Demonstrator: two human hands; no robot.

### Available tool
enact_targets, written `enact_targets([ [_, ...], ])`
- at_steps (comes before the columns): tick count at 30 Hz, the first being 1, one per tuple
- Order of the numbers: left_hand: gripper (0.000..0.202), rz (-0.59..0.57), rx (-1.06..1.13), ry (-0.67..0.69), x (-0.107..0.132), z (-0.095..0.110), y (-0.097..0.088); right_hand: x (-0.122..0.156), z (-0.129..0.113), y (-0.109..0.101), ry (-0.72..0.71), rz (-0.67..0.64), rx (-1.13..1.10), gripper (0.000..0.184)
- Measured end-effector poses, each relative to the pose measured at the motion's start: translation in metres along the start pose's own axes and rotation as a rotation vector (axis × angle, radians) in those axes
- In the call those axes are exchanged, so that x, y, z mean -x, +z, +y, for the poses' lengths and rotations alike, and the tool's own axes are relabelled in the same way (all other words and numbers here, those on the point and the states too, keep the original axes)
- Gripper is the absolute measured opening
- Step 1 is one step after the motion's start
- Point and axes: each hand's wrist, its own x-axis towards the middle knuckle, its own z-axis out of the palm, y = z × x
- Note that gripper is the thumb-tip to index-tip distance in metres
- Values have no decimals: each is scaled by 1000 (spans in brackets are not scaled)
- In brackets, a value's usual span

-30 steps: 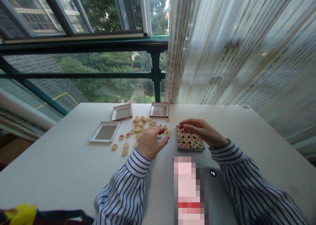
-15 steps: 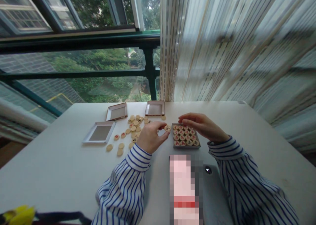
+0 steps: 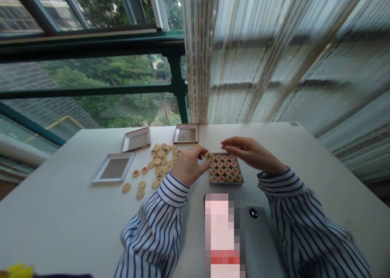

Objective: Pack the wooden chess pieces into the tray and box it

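Black-marked piece (image 3: 209, 156) at the box's (image 3: 226, 183) far-left corner!
My left hand (image 3: 190, 164) pinches its edge, face showing; my right hand (image 3: 248, 152), loosely open, hovers by the far-right corner. Light rim grip, level piece: that should keep neighbours undisturbed.

Round pale wooden disc (image 3: 209, 156) in the left hand (image 3: 187, 166): black Chinese character, apparently 卒. Two boxed black-marked discs (image 3: 233, 177), lower right of the shallow grey rectangular box (image 3: 227, 183): seemingly the same character. Boxed red-marked discs (image 3: 221, 171): Chinese characters, too small to read reliably. Loose pale round discs (image 3: 136, 173) on the white tabletop (image 3: 76, 221): some red or black characters, illegible.
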Motion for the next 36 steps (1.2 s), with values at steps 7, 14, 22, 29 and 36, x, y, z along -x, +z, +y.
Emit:
enact_targets([
  [7,17,-111,71,-57,-6,-2,15,0,8,-3,-14,-27,101,34],
  [14,20,-165,273,-144,-8,-8,24,-1,16,1,16,-94,108,35],
  [22,24,-183,468,-227,-8,-15,35,-1,17,5,-17,-152,157,31],
  [29,16,-187,521,-281,-8,-8,36,0,19,11,-1,-172,163,29],
  [36,18,-214,572,-328,-8,-8,36,-1,18,14,-7,-175,178,25],
])
